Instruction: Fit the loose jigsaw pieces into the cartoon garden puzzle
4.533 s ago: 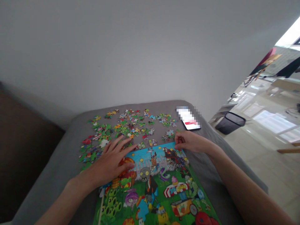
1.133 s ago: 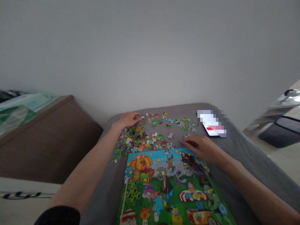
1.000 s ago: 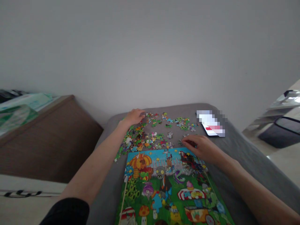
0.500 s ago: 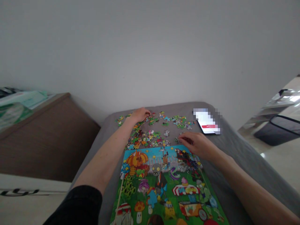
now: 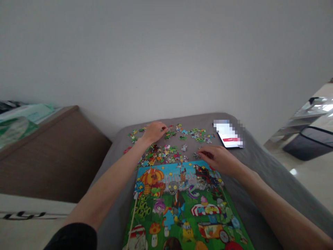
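Observation:
My left hand reaches over the far part of the loose jigsaw pieces, with its fingers curled together. Whatever sits in those fingers, if anything, is too small to make out. Above the top right of the colourful cartoon puzzle picture, my right hand has its thumb and fingers pinched. A small grey-green puzzle piece shows at its fingertips. The picture lies flat, with a pumpkin, mushrooms, a cart and zombie figures on it. My right hand partly covers its upper right corner.
A lit phone lies at the right on the grey cloth surface. More pieces are spread near the phone. A brown wooden cabinet stands at the left, with plastic packages on top. A pale wall rises behind.
My left hand has shifted slightly, and its forearm has swung a little to the left. My right hand stays almost in place, still pinched by the grey-green piece.

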### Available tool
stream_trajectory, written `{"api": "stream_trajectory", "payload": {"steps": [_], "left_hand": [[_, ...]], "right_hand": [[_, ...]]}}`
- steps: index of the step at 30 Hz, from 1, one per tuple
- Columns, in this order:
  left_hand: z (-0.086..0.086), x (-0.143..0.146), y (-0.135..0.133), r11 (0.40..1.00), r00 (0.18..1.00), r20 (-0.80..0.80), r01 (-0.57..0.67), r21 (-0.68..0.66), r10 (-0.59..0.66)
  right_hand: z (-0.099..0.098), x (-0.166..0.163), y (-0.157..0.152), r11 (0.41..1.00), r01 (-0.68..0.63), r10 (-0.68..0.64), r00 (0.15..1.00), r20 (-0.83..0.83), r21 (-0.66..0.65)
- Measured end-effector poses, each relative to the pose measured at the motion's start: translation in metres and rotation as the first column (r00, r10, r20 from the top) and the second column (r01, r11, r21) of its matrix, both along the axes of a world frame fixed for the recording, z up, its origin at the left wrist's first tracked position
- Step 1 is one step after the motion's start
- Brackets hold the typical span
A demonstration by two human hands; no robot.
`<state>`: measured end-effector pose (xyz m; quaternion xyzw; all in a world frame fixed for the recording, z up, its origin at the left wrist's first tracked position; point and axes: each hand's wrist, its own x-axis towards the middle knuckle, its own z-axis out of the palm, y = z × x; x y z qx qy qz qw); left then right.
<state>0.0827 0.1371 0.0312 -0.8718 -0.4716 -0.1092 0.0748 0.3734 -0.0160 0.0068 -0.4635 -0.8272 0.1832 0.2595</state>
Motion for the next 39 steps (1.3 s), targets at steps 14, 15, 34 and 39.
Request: {"api": "stream_trajectory", "payload": {"steps": [14,15,34,39], "left_hand": [[-0.013,-0.007,0.003,0.994,0.999,-0.041,0.014,-0.108,-0.019],[-0.013,-0.007,0.01,0.991,0.998,-0.058,0.017,-0.134,-0.025],[0.008,0.015,0.017,0.955,0.994,-0.111,-0.042,-0.295,0.009],[0.002,0.025,0.008,0.948,0.997,-0.082,-0.016,-0.319,-0.011]], "right_hand": [[-0.002,-0.002,0.001,1.0,-0.027,0.027,1.0,0.014,0.008],[-0.002,-0.002,0.001,1.0,-0.026,0.026,1.0,0.014,0.009],[-0.005,0.004,0.001,1.0,-0.002,0.002,1.0,0.0,0.007],[-0.005,0.001,0.0,1.0,0.014,-0.014,1.0,-0.021,0.023]]}}
